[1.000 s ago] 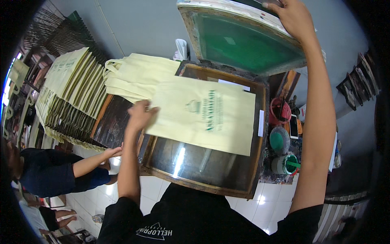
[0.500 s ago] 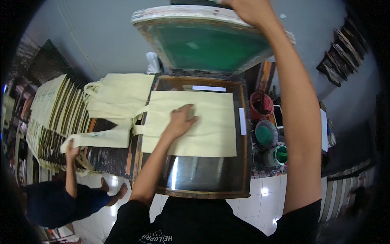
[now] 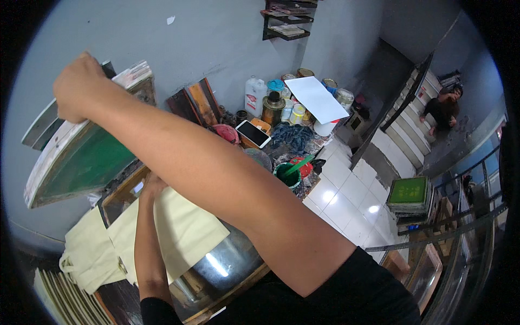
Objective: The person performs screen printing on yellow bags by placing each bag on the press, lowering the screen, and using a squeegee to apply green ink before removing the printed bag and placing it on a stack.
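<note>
Left hand (image 3: pixel 154 185) shifted from the cream bag (image 3: pixel 187 233) middle to its far edge; fingers hidden, cannot tell | bag lies on glass-topped board (image 3: pixel 230 260) | right hand (image 3: pixel 81 89) (forearm crossing the view): fingers curled over raised screen frame (image 3: pixel 40 187)

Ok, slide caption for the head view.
Right hand at a tilted, white-edged green screen; left hand on flat cream fabric.
</note>
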`<move>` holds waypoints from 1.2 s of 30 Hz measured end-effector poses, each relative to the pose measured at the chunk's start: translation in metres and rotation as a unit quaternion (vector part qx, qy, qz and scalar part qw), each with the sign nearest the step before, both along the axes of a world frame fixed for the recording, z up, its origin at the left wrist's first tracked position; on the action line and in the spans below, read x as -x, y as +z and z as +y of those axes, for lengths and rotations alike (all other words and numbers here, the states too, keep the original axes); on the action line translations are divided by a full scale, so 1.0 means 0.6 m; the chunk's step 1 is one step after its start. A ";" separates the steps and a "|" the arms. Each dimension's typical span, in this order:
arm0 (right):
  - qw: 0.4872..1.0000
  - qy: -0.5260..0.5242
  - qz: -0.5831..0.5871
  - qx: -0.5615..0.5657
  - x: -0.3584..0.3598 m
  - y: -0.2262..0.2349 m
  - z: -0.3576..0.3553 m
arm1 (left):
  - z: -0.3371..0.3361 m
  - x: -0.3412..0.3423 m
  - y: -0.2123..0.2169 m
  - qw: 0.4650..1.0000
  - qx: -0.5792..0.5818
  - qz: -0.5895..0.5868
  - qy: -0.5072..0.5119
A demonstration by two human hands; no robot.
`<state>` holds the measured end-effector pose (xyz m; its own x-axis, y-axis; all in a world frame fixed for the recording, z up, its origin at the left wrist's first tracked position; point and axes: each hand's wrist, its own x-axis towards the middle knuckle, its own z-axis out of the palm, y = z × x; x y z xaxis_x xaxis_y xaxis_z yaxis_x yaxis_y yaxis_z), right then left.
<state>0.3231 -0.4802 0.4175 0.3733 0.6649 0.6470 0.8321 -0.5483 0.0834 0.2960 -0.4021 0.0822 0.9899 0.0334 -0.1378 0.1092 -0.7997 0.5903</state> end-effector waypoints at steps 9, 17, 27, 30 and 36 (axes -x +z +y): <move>0.992 0.072 0.090 -0.045 0.024 0.018 0.035 | 0.155 -0.048 -0.094 0.994 -0.069 0.068 -0.060; 0.994 0.081 0.064 -0.047 0.023 0.023 -0.006 | 0.003 0.047 -0.037 0.981 -0.144 -0.120 0.042; 0.988 0.090 0.086 -0.089 0.000 0.019 0.015 | -0.023 0.080 -0.086 0.976 -0.128 -0.155 0.084; 0.983 0.039 0.162 -0.078 0.062 0.039 -0.017 | -0.007 0.054 -0.075 0.975 -0.142 -0.145 0.093; 0.989 0.062 0.101 -0.093 0.059 0.033 0.012 | 0.040 0.074 -0.065 0.965 0.019 -0.255 0.055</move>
